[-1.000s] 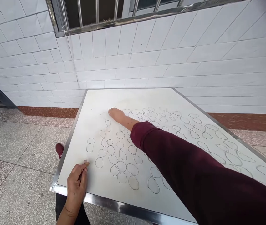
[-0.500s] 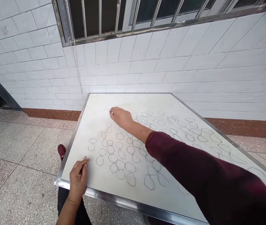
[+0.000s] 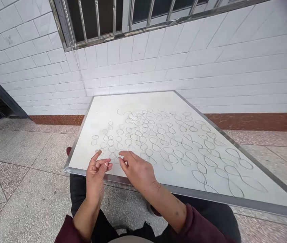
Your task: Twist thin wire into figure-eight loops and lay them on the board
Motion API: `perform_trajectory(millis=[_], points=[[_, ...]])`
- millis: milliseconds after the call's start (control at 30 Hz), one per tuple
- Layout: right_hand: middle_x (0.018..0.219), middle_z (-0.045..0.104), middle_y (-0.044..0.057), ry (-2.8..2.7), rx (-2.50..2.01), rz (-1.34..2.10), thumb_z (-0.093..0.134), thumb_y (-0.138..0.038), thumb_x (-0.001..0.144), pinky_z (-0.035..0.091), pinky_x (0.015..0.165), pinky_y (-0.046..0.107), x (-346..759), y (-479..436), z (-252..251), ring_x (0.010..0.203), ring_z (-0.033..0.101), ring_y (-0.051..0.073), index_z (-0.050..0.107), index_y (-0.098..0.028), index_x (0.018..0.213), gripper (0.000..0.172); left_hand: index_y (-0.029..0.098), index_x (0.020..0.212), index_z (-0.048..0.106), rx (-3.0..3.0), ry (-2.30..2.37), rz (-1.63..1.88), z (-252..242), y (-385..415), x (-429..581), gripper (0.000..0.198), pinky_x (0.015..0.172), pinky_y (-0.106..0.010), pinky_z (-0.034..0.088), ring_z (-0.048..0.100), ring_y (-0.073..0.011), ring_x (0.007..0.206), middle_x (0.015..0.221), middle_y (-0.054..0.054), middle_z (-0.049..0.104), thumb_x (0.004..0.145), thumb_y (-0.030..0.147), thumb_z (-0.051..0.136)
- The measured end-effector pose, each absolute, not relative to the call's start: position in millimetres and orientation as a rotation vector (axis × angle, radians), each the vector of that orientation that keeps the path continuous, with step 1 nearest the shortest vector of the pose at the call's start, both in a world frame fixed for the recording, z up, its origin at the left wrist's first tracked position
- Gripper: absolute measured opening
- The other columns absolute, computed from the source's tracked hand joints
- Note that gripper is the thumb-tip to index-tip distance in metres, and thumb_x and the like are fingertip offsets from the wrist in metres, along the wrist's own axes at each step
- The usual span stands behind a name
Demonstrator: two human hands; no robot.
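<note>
Thin, dark, wire-like figure-eight loops [image 3: 168,155] lie spread over a white board [image 3: 138,98] with a metal rim. Over the board's near left edge, my left hand [image 3: 98,172] has its thumb and fingers pinched together, the index finger raised. What it pinches is too fine to make out. Just to its right, my right hand [image 3: 138,170] has its thumb and index finger close together, near the left fingertips. A very thin strand seems to run by the fingers, but it blends with the loops behind.
Beyond the board rises a white tiled wall [image 3: 138,74] with a barred window [image 3: 123,17] above. A cord [image 3: 79,67] hangs at the window's left corner. My legs [image 3: 77,189] are under the near edge, over a speckled floor [image 3: 32,202].
My right hand has drawn back from the far left of the board to beside my left hand. My left hand has lifted off the near edge and shifted right. The view has shifted.
</note>
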State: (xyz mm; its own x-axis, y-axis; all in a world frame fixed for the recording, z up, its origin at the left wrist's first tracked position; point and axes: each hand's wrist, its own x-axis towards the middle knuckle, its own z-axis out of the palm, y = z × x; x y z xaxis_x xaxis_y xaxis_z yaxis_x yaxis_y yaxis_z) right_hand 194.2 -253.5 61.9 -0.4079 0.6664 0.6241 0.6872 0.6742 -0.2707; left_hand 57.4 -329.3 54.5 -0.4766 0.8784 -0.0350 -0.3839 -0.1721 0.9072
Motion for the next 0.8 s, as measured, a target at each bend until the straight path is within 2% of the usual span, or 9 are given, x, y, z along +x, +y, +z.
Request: perform_trajectory(millis=[233,367,500,600,800], points=[[0.072,0.068,0.001,-2.15,-0.994,-0.059,0.056,-0.021,0.095,0.037,0.051,0.027,223.0,-277.6,58.7,0.062,0.063,0.015,0.066,-0.017,0.098,0.011,0.021,0.132,0.056,0.646,1.109,1.711,69.5,-349.4,80.8,0.059,0.082,-0.027,0.051,0.066,-0.0103,0.075,0.095,-0.003,0.073,0.078,0.03,0.079],[0.09,0.071,0.008,-2.122,-0.926,-0.028,0.058,-0.025,0.096,0.049,0.068,0.031,240.5,-282.4,67.0,0.083,0.062,0.022,0.064,-0.015,0.108,0.017,0.02,0.131,0.058,0.67,1.112,1.649,73.1,-351.9,86.1,0.06,0.079,-0.027,0.051,0.064,-0.0099,0.069,0.09,-0.003,0.075,0.076,0.029,0.081],[0.101,0.071,0.01,-2.096,-0.885,0.119,0.057,-0.025,0.096,0.051,0.078,0.037,253.3,-279.8,74.5,0.089,0.058,0.025,0.061,-0.017,0.116,0.022,0.019,0.13,0.059,0.725,1.114,1.542,78.1,-354.0,89.9,0.058,0.075,-0.026,0.051,0.064,-0.0094,0.066,0.088,-0.004,0.075,0.077,0.029,0.08],[0.093,0.071,0.007,-2.126,-0.847,0.333,0.054,-0.021,0.097,0.051,0.076,0.037,258.0,-278.9,74.0,0.085,0.058,0.023,0.064,-0.02,0.109,0.016,0.019,0.13,0.059,0.757,1.108,1.459,81.5,-355.7,92.3,0.057,0.073,-0.025,0.051,0.063,-0.0087,0.063,0.087,-0.003,0.075,0.078,0.029,0.079],[0.083,0.067,0.002,-2.005,-0.872,0.799,0.049,-0.02,0.097,0.048,0.067,0.029,262.3,-289.2,69.8,0.075,0.061,0.017,0.065,-0.023,0.098,0.017,0.021,0.133,0.056,0.734,1.03,1.432,84.9,-362.6,97.7,0.058,0.071,-0.023,0.053,0.066,-0.0091,0.065,0.09,-0.003,0.075,0.08,0.025,0.078]])
